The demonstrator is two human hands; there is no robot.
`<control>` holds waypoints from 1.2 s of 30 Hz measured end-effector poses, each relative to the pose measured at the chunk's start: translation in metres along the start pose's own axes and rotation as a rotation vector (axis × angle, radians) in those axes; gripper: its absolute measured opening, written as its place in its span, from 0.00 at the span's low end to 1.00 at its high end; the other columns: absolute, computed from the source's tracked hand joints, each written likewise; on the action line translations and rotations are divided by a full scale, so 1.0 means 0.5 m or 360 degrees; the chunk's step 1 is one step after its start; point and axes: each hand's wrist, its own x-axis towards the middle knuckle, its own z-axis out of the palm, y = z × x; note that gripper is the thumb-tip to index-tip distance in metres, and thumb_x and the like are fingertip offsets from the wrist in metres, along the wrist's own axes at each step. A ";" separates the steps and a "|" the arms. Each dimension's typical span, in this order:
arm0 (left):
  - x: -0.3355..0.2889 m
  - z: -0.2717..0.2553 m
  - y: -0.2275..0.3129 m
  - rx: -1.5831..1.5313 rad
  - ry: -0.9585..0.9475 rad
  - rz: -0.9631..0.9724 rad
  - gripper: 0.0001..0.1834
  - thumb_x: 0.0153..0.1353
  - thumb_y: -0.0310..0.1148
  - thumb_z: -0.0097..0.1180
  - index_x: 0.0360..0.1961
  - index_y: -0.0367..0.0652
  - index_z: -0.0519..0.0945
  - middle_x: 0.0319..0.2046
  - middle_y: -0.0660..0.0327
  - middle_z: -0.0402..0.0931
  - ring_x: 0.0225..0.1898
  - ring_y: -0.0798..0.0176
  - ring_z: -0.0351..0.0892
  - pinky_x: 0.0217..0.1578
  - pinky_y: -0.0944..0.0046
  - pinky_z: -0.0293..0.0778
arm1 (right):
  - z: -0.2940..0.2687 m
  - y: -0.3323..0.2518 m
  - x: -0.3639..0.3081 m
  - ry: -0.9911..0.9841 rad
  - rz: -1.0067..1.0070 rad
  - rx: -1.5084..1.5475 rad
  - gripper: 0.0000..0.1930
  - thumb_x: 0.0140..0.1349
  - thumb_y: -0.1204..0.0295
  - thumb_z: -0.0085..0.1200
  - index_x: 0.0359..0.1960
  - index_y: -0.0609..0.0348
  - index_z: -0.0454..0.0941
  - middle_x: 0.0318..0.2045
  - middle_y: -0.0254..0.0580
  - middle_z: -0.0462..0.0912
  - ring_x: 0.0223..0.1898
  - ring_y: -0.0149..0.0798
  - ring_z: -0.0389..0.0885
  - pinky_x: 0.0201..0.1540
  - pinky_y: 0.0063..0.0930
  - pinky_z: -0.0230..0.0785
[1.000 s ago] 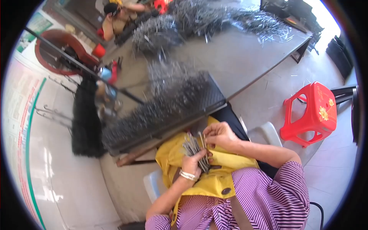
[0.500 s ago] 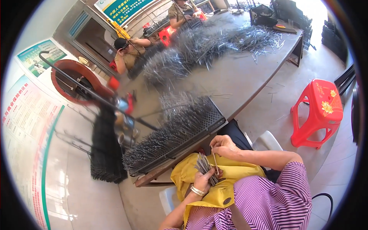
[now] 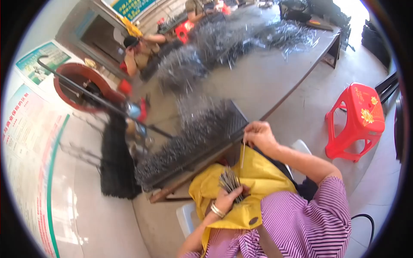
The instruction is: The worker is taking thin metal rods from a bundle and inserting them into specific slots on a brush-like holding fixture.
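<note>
Low over my lap, my left hand (image 3: 226, 200) is closed round a bundle of thin grey rods (image 3: 229, 179), whose ends fan out above the fist. My right hand (image 3: 260, 135) is raised by the corner of the table, pinching one thin pale rod (image 3: 243, 151) that hangs downward from the fingertips. Just beyond both hands, a long black perforated rack (image 3: 235, 118) lies along the table edge, its left and middle parts packed with upright dark rods (image 3: 185, 146). A yellow apron (image 3: 262, 172) covers my lap beneath the hands.
A grey table (image 3: 262, 81) stretches away, with heaps of loose rods (image 3: 223, 47) on it. Right of it stands a red plastic stool (image 3: 357, 116). Black racks (image 3: 116, 159) hang at the left wall. Co-workers (image 3: 140, 51) sit at the far side. A dark bent pole (image 3: 99, 99) crosses at left.
My right hand has moved up and away from my left hand, drawing a single rod clear of the bundle toward the rack. The left hand stays on the bundle. The view has shifted slightly.
</note>
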 end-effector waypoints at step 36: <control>0.051 0.006 0.018 -0.1080 0.0129 -0.0070 0.08 0.56 0.35 0.46 0.28 0.43 0.64 0.16 0.63 0.63 0.11 0.70 0.60 0.09 0.72 0.55 | 0.090 -0.043 0.194 -0.0483 -0.1263 -0.1221 0.06 0.50 0.78 0.50 0.31 0.61 0.74 0.20 0.44 0.75 0.20 0.34 0.74 0.25 0.21 0.66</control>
